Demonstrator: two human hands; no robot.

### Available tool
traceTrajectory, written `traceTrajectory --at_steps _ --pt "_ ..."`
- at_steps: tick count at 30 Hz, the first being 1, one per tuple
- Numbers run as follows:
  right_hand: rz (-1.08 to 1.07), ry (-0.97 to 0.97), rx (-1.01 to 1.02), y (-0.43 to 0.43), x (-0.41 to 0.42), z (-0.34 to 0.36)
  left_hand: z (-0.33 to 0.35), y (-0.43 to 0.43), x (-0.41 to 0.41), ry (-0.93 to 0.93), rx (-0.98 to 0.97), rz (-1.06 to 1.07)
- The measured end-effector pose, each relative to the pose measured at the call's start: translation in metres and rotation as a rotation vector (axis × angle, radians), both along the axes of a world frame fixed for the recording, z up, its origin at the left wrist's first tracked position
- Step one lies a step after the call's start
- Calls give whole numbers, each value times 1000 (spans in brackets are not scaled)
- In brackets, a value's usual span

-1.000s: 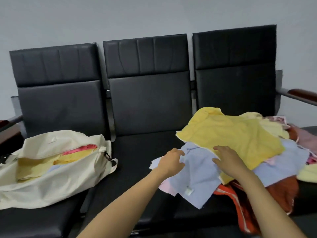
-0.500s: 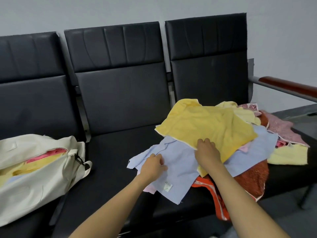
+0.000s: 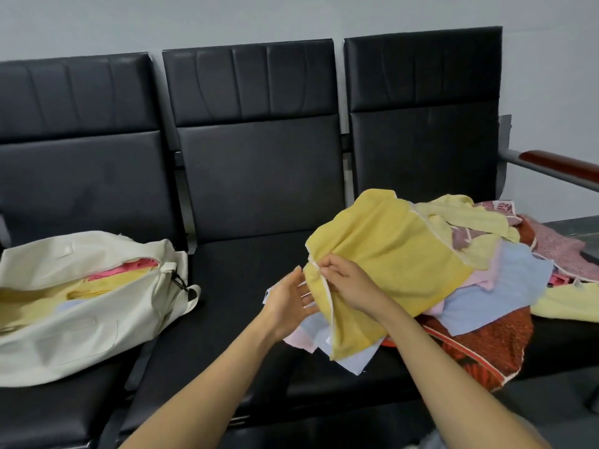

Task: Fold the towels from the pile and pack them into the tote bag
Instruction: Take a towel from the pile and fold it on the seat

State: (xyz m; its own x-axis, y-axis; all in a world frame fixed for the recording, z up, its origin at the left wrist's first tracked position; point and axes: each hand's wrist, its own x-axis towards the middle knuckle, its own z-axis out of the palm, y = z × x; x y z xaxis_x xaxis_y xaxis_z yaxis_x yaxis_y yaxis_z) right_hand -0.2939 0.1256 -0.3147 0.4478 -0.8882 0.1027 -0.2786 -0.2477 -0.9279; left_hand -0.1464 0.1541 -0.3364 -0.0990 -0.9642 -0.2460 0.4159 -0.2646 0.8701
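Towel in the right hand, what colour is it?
The towel is yellow with a thin white hem, seen best in the head view.

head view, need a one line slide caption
The right hand pinches the yellow towel by its edge, left hand open beside it, tote bag at left.

Three black padded seats [image 3: 256,176] against a grey wall [image 3: 291,14].

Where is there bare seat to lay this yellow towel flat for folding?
Free: the middle seat cushion, between the tote bag on the left and the spilled edge of the towel pile on the right, back to the backrest. Crowded: the right seat, buried under the pile; the left seat, filled by the bag.
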Motion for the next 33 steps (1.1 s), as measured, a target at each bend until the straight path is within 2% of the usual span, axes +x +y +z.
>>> traceTrajectory --at_steps 2,4,8,11,13,15,17,18,21,23,24,25,26,28,29,31,33 --pt "122 -41 113 6 16 1 0 9 16 118 74 48" --pt "221 45 134 11 31 -2 -1 18 31 45 84 81" --pt "260 340 -150 16 58 -14 -2 31 71 13 162 315" --pt "279 689 -350 13 62 -27 -1 40 125 46 283 479" --pt "350 924 -351 9 60 -36 0 49 158 -10 346 570" --pt "392 1012 -294 7 59 -45 -5 60 185 -139 344 632" --pt "372 1000 -309 5 60 -50 -15 69 199 -348 316 579" --pt "355 997 -325 4 61 -52 -23 71 204 -550 298 509" --pt "310 1019 -382 2 67 -56 -44 77 198 -1360 178 329" --pt "256 1011 -439 4 72 -56 -55 81 186 -1847 -42 457" --pt "225 995 -474 4 75 -55 -56 82 181 -1987 -178 518" --pt "199 967 -506 4 77 -54 -52 83 174 -2049 -304 552" --pt "180 935 -521 5 79 -53 -50 83 168 -2059 -414 528" --pt "156 867 -496 8 80 -48 -46 86 150 -1833 -507 330" --pt "146 832 -477 10 80 -46 -45 89 140 -1734 -447 194" --pt "127 710 -441 17 81 -42 -49 91 125 -1675 -310 13" --pt "128 496 -390 28 85 -34 -51 92 113 -1642 -273 -10"
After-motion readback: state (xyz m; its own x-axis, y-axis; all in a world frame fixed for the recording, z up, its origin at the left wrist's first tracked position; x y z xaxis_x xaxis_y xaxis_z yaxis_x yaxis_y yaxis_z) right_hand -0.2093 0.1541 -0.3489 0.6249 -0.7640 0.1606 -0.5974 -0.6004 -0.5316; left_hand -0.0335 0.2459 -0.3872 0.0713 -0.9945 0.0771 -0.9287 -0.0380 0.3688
